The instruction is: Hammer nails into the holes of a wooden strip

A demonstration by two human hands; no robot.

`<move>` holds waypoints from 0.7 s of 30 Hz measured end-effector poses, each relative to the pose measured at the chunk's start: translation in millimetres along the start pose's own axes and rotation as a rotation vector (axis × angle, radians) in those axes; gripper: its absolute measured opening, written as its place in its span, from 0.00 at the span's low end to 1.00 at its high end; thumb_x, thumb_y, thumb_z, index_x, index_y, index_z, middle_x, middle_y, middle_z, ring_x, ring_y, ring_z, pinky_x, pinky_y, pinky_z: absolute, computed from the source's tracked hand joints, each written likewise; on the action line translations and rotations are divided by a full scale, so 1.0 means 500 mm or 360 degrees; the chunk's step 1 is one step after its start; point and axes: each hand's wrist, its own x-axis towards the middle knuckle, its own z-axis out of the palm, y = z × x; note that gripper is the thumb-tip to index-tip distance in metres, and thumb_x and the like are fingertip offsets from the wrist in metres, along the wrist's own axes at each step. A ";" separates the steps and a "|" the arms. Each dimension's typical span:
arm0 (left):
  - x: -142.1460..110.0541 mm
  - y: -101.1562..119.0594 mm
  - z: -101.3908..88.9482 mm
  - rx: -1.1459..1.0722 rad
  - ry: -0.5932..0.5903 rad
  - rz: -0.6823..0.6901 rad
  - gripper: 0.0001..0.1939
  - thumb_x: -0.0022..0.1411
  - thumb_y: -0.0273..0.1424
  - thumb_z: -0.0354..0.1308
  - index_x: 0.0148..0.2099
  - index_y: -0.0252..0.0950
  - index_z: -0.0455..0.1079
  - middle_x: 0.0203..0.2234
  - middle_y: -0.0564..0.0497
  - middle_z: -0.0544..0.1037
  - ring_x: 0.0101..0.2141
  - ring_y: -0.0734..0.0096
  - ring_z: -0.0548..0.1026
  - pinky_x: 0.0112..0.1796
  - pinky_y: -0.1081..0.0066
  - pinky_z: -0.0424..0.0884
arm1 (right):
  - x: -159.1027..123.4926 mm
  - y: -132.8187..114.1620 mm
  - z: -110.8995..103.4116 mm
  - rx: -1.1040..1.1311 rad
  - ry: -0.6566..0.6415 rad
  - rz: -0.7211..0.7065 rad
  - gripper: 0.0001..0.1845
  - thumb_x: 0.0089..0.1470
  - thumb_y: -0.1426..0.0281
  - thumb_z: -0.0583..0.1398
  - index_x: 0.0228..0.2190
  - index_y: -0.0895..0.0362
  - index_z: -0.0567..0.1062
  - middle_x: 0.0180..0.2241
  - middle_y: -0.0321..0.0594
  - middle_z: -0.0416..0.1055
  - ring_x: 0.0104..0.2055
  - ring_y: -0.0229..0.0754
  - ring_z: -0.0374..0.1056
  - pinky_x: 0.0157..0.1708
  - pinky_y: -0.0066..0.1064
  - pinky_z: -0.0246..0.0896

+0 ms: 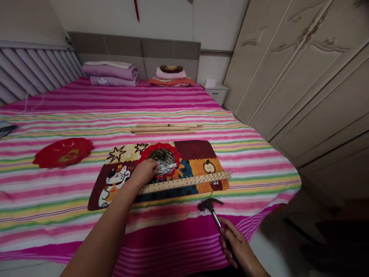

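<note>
My left hand (147, 170) reaches to the left side of a red scalloped dish (140, 157) heaped with loose nails (165, 161). Its fingers are closed at the edge of the pile; whatever they may pinch is too small to make out. My right hand (235, 241) grips a claw hammer (213, 215) by the handle, its dark head just in front of the mat. Between the hands a wooden strip (173, 184) lies across the patterned mat (184, 152). Nails stand out of its right part, and a row of holes runs along its left part. My left forearm hides the strip's left end.
More wooden strips (167, 129) lie behind the mat on the striped bedspread (236, 146). At the left rests a red plate (65, 152). Folded bedding (112, 73) is stacked by the headboard, and a wardrobe (302, 84) borders the bed on the right.
</note>
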 end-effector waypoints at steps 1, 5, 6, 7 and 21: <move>-0.002 -0.003 -0.001 -0.0093 0.0055 -0.0014 0.04 0.48 0.26 0.55 0.24 0.38 0.69 0.25 0.52 0.72 0.27 0.72 0.69 0.31 0.74 0.62 | -0.001 0.000 0.001 0.0007 0.0010 -0.0015 0.32 0.46 0.54 0.58 0.51 0.54 0.63 0.14 0.23 0.58 0.10 0.26 0.45 0.06 0.15 0.37; -0.013 -0.012 -0.012 -0.0668 0.0379 -0.0257 0.04 0.49 0.32 0.55 0.26 0.39 0.70 0.22 0.55 0.73 0.25 0.73 0.70 0.30 0.73 0.64 | 0.001 0.005 0.002 0.0003 0.0019 -0.0025 0.31 0.46 0.54 0.57 0.50 0.54 0.63 0.14 0.24 0.58 0.10 0.27 0.45 0.06 0.15 0.37; -0.017 -0.012 -0.017 -0.0885 0.0453 -0.0344 0.06 0.49 0.34 0.55 0.27 0.38 0.70 0.21 0.55 0.73 0.24 0.73 0.70 0.29 0.73 0.64 | 0.003 0.006 0.001 -0.0010 0.0010 -0.0017 0.32 0.46 0.54 0.57 0.50 0.55 0.63 0.14 0.24 0.58 0.09 0.27 0.45 0.06 0.15 0.38; -0.022 -0.011 -0.023 -0.1124 0.0509 -0.0423 0.08 0.48 0.37 0.56 0.28 0.38 0.69 0.20 0.55 0.73 0.23 0.73 0.69 0.28 0.72 0.65 | 0.005 0.008 0.000 -0.0020 -0.0002 -0.0007 0.32 0.46 0.53 0.58 0.50 0.55 0.63 0.14 0.23 0.58 0.09 0.27 0.46 0.06 0.16 0.38; -0.166 0.083 0.045 -0.1688 0.0514 -0.0750 0.16 0.42 0.41 0.62 0.31 0.36 0.68 0.23 0.52 0.77 0.29 0.67 0.76 0.36 0.64 0.72 | -0.007 -0.008 0.003 -0.0026 -0.0042 -0.0029 0.24 0.49 0.57 0.56 0.46 0.52 0.64 0.15 0.25 0.60 0.10 0.28 0.48 0.07 0.16 0.39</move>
